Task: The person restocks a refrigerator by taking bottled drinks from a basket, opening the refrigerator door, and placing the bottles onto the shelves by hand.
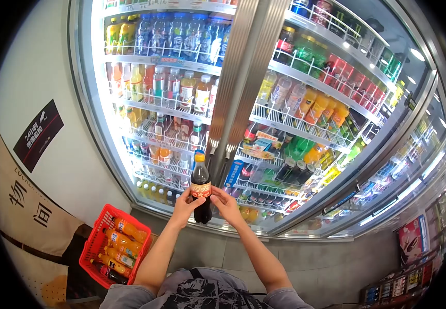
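Observation:
A bottle of dark cola [201,186] with a yellow cap and an orange-red label stands upright between my two hands, in front of the glass-door fridge. My left hand [183,207] grips its left side around the label, and my right hand [226,204] has its fingers on the right side. Low on the left, a red plastic basket [85,256] holds several bottles of orange drink [122,242] and a dark bottle [110,272].
Behind the bottle, tall drinks fridges [243,67] with metal door frames show shelves of bottles and cans. A wall with a dark sign [38,135] and a printed curtain [32,206] are on the left. Shop racks [398,286] stand at the lower right on the grey floor [310,262].

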`<move>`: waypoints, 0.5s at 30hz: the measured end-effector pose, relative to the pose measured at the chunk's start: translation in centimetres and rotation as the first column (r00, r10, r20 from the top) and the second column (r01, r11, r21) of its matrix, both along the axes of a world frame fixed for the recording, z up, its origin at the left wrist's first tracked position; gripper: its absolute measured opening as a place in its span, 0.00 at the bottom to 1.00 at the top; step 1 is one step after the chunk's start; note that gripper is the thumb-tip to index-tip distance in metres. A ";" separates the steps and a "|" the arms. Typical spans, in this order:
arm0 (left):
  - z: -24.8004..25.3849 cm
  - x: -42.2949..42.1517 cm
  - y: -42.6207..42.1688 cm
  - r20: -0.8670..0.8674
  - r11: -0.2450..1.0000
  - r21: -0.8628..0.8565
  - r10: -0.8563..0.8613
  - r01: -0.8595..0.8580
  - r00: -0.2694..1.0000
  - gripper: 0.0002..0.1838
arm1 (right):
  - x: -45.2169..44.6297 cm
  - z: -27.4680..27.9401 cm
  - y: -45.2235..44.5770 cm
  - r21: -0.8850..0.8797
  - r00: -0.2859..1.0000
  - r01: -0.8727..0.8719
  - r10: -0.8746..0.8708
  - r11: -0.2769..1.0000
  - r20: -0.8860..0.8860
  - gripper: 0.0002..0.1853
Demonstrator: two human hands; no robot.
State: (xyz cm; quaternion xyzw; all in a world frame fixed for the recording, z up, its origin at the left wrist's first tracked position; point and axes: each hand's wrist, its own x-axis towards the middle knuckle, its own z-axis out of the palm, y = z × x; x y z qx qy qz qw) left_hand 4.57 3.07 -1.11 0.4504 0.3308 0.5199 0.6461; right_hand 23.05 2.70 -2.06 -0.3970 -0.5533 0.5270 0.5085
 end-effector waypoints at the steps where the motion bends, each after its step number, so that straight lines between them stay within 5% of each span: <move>1: 0.1 0.4 0.1 0.019 1.000 0.000 0.018 -0.018 1.000 0.33 | 0.6 0.5 0.6 -0.003 1.000 0.013 -0.013 1.000 -0.004 0.23; 9: -1.8 2.1 -1.0 0.067 0.990 -0.033 0.140 -0.138 0.988 0.33 | 2.8 -0.2 5.5 0.151 0.912 0.369 -0.388 0.917 0.130 0.26; 15: -2.2 1.4 -0.8 0.019 0.994 -0.045 0.100 -0.099 0.995 0.30 | 1.0 -0.4 8.4 0.296 0.809 0.468 -0.538 0.833 0.237 0.30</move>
